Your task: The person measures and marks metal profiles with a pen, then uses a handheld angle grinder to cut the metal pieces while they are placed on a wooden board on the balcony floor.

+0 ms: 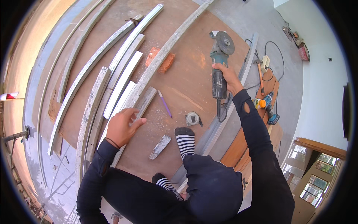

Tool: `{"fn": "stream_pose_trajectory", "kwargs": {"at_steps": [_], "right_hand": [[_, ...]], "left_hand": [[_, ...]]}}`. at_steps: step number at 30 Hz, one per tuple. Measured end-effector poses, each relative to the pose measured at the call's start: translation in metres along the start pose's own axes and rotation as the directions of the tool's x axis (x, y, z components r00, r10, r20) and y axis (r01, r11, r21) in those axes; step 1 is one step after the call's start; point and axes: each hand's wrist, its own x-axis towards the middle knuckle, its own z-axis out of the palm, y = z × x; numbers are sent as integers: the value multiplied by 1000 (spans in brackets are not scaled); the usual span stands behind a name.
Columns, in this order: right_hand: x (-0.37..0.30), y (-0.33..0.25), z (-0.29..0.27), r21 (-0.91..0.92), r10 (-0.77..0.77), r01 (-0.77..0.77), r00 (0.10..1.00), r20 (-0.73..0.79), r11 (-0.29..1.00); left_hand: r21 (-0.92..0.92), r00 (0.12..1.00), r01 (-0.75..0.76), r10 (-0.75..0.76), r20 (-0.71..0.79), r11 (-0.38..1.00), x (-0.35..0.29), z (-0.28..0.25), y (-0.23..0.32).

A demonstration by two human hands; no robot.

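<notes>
I have the right hand [229, 79] wrapped around the teal-and-black, cylinder-bodied angle grinder [219, 58], over the flat, dusty brown sheet [186, 84]; whether it rests there I can't tell. Its long axis runs away from the wearer, the flat, round grey disc [229, 47] at the far end, the cable end nearest. I see the left hand [123, 126] half curled, thumb spread, by the long, rough, speckled grey bar [166, 52], contact unclear.

We are on what looks like a building site, given the bare grey floor [292, 99], bars [97, 52], brick [168, 61], grinder [219, 56] and drill [268, 101].
</notes>
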Motion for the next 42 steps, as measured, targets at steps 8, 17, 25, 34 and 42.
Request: {"fn": "stream_pose_trajectory", "kwargs": {"at_steps": [8, 17, 25, 34, 42], "right_hand": [[-123, -24, 122, 253, -24, 28, 1000, -18, 967], [-175, -63, 110, 630, -252, -9, 912, 324, 777], [-133, -59, 106, 422, -343, 243, 922, 181, 874], [-80, 9, 123, 772, -283, -285, 813, 509, 568], [-62, 20, 123, 806, -172, -260, 899, 403, 531]], "left_hand": [[-751, 993, 33, -108, -51, 659, 33, 102, 117], [-993, 931, 107, 344, 117, 50, 34, 69, 125], [-921, 984, -116, 167, -56, 373, 49, 85, 132], [-892, 981, 83, 121, 151, 445, 64, 95, 74], [-858, 969, 155, 95, 229, 491, 89, 104, 68]]}}
